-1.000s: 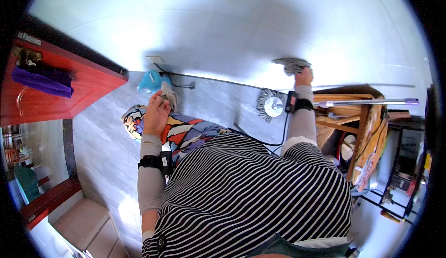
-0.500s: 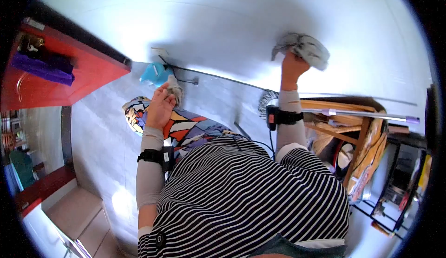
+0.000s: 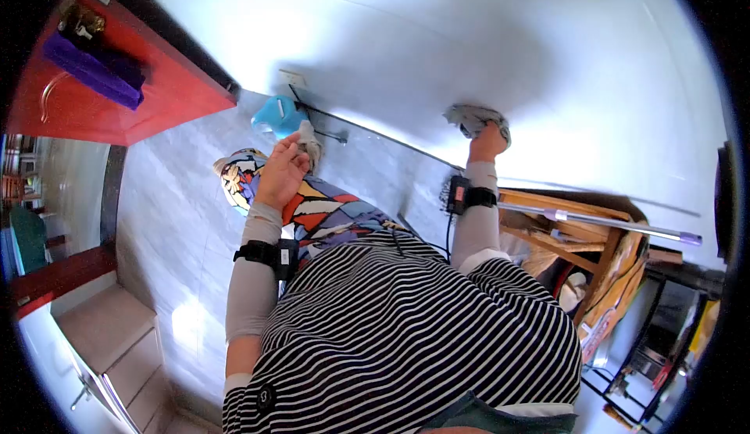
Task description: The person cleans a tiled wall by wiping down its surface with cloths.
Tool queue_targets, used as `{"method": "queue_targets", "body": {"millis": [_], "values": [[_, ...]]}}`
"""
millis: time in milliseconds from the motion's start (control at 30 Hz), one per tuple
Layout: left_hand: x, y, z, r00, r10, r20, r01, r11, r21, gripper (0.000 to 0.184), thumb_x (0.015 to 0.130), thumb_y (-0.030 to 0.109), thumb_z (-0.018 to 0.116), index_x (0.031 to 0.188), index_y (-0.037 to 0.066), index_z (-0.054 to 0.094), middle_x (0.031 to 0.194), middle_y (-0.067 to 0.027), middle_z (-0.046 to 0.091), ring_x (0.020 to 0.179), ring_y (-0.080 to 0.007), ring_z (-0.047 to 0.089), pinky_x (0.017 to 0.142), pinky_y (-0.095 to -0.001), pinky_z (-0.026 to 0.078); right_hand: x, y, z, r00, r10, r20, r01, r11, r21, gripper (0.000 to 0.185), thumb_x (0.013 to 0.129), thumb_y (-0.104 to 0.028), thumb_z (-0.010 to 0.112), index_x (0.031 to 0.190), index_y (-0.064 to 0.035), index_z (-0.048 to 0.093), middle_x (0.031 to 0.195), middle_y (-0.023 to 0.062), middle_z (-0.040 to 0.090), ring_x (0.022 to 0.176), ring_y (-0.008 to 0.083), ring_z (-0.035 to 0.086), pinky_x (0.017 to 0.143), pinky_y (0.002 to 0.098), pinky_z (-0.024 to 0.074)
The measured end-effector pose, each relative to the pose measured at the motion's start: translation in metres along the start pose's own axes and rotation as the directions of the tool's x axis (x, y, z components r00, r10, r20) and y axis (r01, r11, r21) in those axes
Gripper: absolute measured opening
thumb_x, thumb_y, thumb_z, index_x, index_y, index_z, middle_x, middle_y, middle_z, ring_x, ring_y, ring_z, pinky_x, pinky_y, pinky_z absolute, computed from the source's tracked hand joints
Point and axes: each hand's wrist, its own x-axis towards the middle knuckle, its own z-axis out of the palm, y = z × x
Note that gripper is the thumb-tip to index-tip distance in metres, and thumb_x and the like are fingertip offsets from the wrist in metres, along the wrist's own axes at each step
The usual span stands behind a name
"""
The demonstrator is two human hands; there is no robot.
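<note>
My right hand (image 3: 488,143) grips a crumpled grey cloth (image 3: 478,120) and presses it against the white wall (image 3: 391,51). To the left, my left hand (image 3: 285,172) is raised over the patterned trousers (image 3: 328,214), palm showing, fingers loosely bent and apart, with nothing visible in them. Just behind its fingertips is a greyish-white, cloth-like thing (image 3: 310,146); whether they touch is unclear. A light-blue object (image 3: 277,116) lies close by at the foot of the wall.
A red door (image 3: 164,82) with a purple cloth (image 3: 94,72) stands at left. A black cord (image 3: 320,115) runs from a wall socket (image 3: 292,78). At right are a pole (image 3: 594,221), a wooden chair-like frame (image 3: 605,274) and a black rack (image 3: 652,348).
The right hand and cloth moved up the wall, then back down, and the cloth bunched again. The left hand kept its pose. The view has tilted, shifting the door upward.
</note>
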Motion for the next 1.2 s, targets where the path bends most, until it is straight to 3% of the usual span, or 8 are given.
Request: {"method": "queue_targets", "body": {"millis": [267, 467, 600, 767, 800, 833, 1100, 1200], "values": [[-0.001, 0.001, 0.004, 0.999, -0.037, -0.007, 0.036, 0.998, -0.051, 0.026, 0.095, 0.013, 0.05, 0.12, 0.009, 0.048, 0.098, -0.0021, 0.053, 0.08, -0.0122, 0.055, 0.074, -0.0253, 0.047, -0.049, -0.049, 0.079, 0.896, 0.243, 0.373, -0.362, 0.885, 0.293, 0.025, 0.092, -0.005, 0.041, 0.114, 0.0016, 0.052, 0.116, 0.0157, 0.056, 0.109, 0.0294, 0.055, 0.09, 0.0413, 0.0493], [0.004, -0.001, -0.003, 0.999, -0.048, 0.007, 0.048, 0.999, 0.008, 0.032, 0.095, 0.016, 0.052, 0.124, 0.007, 0.046, 0.099, -0.0018, 0.052, 0.085, -0.0129, 0.053, 0.077, -0.0259, 0.048, -0.093, -0.001, 0.16, 0.592, 0.289, 0.752, -0.334, 0.937, -0.097, 0.024, 0.093, -0.008, 0.04, 0.113, -0.0013, 0.054, 0.114, 0.0121, 0.058, 0.105, 0.0246, 0.056, 0.091, 0.036, 0.0494], [0.002, -0.001, -0.003, 0.998, -0.062, 0.002, 0.062, 0.998, 0.011, 0.032, 0.094, 0.016, 0.052, 0.124, 0.008, 0.046, 0.097, -0.0015, 0.052, 0.084, -0.0133, 0.053, 0.077, -0.0265, 0.048, -0.084, 0.072, 0.187, 0.416, 0.31, 0.855, -0.432, 0.895, -0.114, 0.023, 0.092, -0.008, 0.044, 0.111, -0.0009, 0.055, 0.11, 0.0117, 0.06, 0.1, 0.0239, 0.058, 0.088, 0.0351, 0.0505], [0.004, -0.003, -0.004, 0.998, -0.034, -0.057, 0.035, 0.999, 0.025, 0.032, 0.094, 0.016, 0.053, 0.124, 0.008, 0.047, 0.097, -0.0022, 0.052, 0.084, -0.0133, 0.054, 0.077, -0.0268, 0.048, -0.082, 0.059, 0.166, 0.357, 0.568, 0.741, -0.725, 0.669, -0.164, 0.022, 0.088, -0.011, 0.053, 0.107, -0.0023, 0.061, 0.109, 0.0124, 0.062, 0.101, 0.0244, 0.059, 0.085, 0.0344, 0.0503], [0.004, -0.001, -0.001, 0.998, -0.043, -0.043, 0.043, 0.999, 0.004, 0.031, 0.094, 0.016, 0.052, 0.124, 0.008, 0.047, 0.098, -0.0022, 0.052, 0.084, -0.0127, 0.054, 0.078, -0.0269, 0.048, -0.064, 0.06, 0.144, 0.416, 0.274, 0.867, 0.07, 0.941, -0.331, 0.028, 0.082, -0.01, 0.06, 0.109, -0.0004, 0.059, 0.108, 0.0134, 0.063, 0.1, 0.0246, 0.06, 0.085, 0.0347, 0.0497], [0.004, -0.001, -0.001, 0.998, -0.057, -0.042, 0.057, 0.998, 0.006, 0.031, 0.094, 0.016, 0.052, 0.124, 0.008, 0.047, 0.098, -0.0022, 0.052, 0.084, -0.0127, 0.054, 0.078, -0.0269, 0.048, -0.048, 0.057, 0.124, 0.206, 0.064, 0.976, 0.815, 0.541, -0.207, 0.037, 0.076, -0.009, 0.066, 0.111, 0.0015, 0.058, 0.106, 0.0143, 0.064, 0.099, 0.0247, 0.061, 0.086, 0.035, 0.049], [0.0, -0.001, 0.001, 0.995, -0.039, -0.087, 0.046, 0.996, 0.076, 0.028, 0.095, 0.015, 0.051, 0.122, 0.009, 0.047, 0.098, -0.0013, 0.054, 0.082, -0.0131, 0.055, 0.075, -0.0266, 0.046, 0.08, 0.025, -0.067, 0.522, 0.161, 0.838, 0.845, 0.039, -0.534, 0.03, 0.074, -0.016, 0.061, 0.103, -0.005, 0.064, 0.104, 0.0201, 0.064, 0.103, 0.0381, 0.058, 0.09, 0.0443, 0.046], [0.002, -0.002, -0.003, 0.997, -0.035, -0.064, 0.039, 0.998, 0.053, 0.028, 0.095, 0.015, 0.05, 0.122, 0.01, 0.048, 0.098, -0.0008, 0.053, 0.083, -0.0129, 0.055, 0.076, -0.0264, 0.046, 0.125, -0.002, -0.13, 0.638, 0.135, 0.758, 0.754, -0.312, -0.579, 0.03, 0.074, -0.019, 0.062, 0.101, -0.0058, 0.065, 0.102, 0.0196, 0.065, 0.098, 0.0378, 0.059, 0.086, 0.0431, 0.0477]]}}
